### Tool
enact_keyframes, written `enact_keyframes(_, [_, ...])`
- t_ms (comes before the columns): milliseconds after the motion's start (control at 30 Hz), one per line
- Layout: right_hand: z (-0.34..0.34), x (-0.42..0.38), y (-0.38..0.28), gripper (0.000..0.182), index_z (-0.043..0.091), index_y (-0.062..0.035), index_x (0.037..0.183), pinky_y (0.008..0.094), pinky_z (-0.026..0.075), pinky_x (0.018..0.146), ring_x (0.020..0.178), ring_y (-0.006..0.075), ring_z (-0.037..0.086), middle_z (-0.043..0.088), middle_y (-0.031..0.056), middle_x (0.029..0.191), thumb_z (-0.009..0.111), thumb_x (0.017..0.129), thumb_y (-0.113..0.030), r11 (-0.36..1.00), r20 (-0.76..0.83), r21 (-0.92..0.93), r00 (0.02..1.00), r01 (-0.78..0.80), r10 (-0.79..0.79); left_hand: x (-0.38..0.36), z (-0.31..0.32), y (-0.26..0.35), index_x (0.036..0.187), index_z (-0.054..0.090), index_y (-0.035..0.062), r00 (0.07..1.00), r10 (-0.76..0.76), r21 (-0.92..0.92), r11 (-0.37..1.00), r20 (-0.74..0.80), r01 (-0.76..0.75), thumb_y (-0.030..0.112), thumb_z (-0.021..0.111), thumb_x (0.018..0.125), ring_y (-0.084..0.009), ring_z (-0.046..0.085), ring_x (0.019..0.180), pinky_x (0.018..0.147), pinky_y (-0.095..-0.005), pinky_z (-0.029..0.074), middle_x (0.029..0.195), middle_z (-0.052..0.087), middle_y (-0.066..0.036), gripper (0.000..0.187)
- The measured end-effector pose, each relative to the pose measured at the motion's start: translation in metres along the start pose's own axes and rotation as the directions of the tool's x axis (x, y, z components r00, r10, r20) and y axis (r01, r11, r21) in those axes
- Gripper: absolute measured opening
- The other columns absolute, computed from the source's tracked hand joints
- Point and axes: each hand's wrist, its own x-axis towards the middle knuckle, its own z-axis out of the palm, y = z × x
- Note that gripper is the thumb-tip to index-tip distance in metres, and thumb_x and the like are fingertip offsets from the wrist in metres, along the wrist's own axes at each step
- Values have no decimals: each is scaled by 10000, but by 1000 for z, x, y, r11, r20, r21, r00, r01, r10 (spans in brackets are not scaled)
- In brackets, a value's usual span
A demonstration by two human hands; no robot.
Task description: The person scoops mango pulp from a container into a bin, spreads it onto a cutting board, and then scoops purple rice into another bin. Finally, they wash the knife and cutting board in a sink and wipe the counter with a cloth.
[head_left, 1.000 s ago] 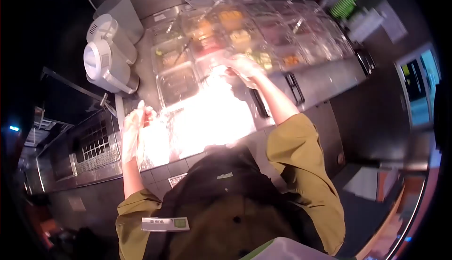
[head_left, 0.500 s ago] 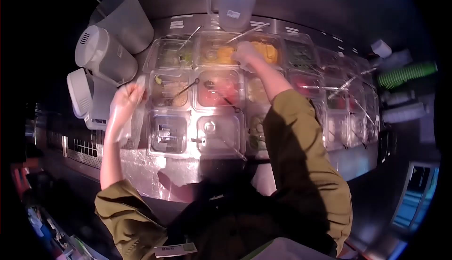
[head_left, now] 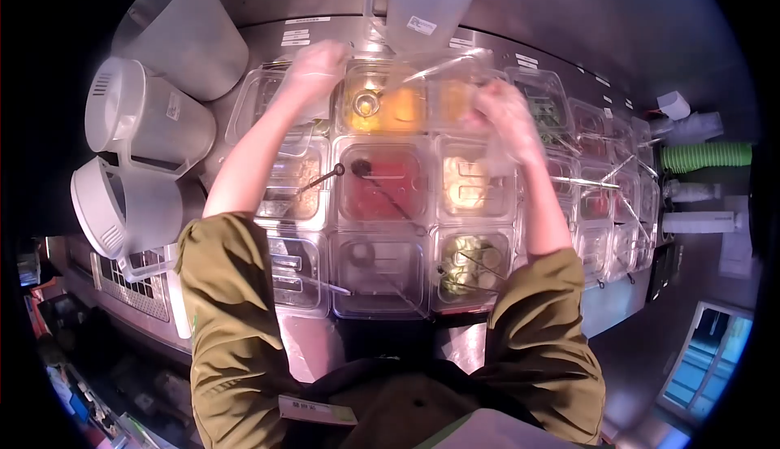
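Observation:
Both my hands wear clear plastic gloves. My left hand [head_left: 319, 67] is closed above the back-left containers, at the left corner of the container of orange fruit pieces [head_left: 404, 108]; what its fingers hold, if anything, is hidden. A round metal ladle [head_left: 366, 105] rests in the orange fruit, its bowl showing. My right hand [head_left: 502, 114] is closed at the right edge of a clear plastic lid [head_left: 455, 65], which is lifted and blurred over the right part of the fruit. Below that hand sits a container of pale yellow pieces [head_left: 465, 185].
A lidded container of red food [head_left: 383, 193] stands in the middle, with a dark-handled utensil across it. White pitchers [head_left: 146, 116] crowd the left, and another pitcher [head_left: 431, 10] stands behind. Green stacked cups [head_left: 705, 156] lie at the right.
My left hand has moved from the left side up to the fruit container's corner. My right hand has shifted right, with the lid now raised. The ladle bowl has come into view.

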Motion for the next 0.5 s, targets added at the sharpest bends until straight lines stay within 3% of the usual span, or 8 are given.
enact_keyframes(33, [-15, -16, 4, 335, 525, 0, 967, 303, 486, 678, 738, 161, 593, 584, 73, 793, 624, 829, -289, 989, -19, 82, 992, -121, 123, 6, 11, -4, 888, 593, 17, 991, 129, 62, 990, 22, -130, 240, 533, 859, -329, 584, 856, 730, -407, 453, 856, 606, -162, 233])
enact_keyframes(67, [-30, -32, 7, 378, 490, 5, 979, 276, 486, 675, 732, 137, 589, 577, 60, 795, 626, 830, -315, 958, -28, 165, 970, -236, 244, 9, 19, 0, 878, 589, 23, 989, 133, 149, 979, 70, -142, 233, 543, 849, -320, 583, 868, 744, -407, 453, 853, 604, -154, 217])
enact_keyframes(167, [-68, -77, 16, 275, 457, -33, 900, 248, 477, 645, 702, 119, 584, 575, 63, 784, 611, 833, -251, 923, -28, 206, 941, -325, 337, 19, 37, 20, 859, 580, 42, 979, 106, 367, 915, 176, -165, 208, 602, 803, -292, 568, 924, 803, -391, 445, 879, 609, -130, 176])
enact_keyframes(267, [-88, -110, 60, 211, 476, -35, 877, 227, 461, 609, 672, 95, 566, 570, 35, 757, 594, 838, -205, 890, -70, 167, 895, -425, 441, 23, 50, 16, 824, 652, 32, 991, 123, 330, 935, 48, -132, 79, 559, 712, -281, 605, 931, 771, -394, 490, 918, 636, -164, 153])
enact_keyframes(367, [-85, -135, 66, 170, 511, -27, 890, 216, 437, 568, 634, 78, 539, 554, 10, 720, 582, 835, -171, 853, -155, 36, 841, -520, 519, 38, 28, 22, 856, 650, 28, 939, 24, 348, 925, 344, -151, 112, 577, 732, -290, 598, 955, 780, -387, 489, 963, 632, -163, 166])
enact_keyframes(467, [-75, -152, 63, 160, 554, -20, 854, 235, 404, 513, 577, 71, 500, 538, -2, 658, 587, 816, -172, 813, -234, -145, 818, -564, 525, 54, 29, 7, 885, 644, 30, 926, 26, 198, 974, 376, -108, 147, 597, 755, -312, 600, 946, 783, -384, 490, 983, 633, -159, 181])
enact_keyframes(500, [-80, -159, 76, 168, 556, -17, 837, 241, 401, 507, 568, 72, 495, 538, 1, 645, 589, 815, -180, 819, -211, -192, 838, -541, 504, 60, 29, 8, 914, 636, 60, 900, -3, 158, 985, 436, -73, 57, 604, 726, -267, 609, 869, 732, -358, 483, 836, 618, -133, 191])
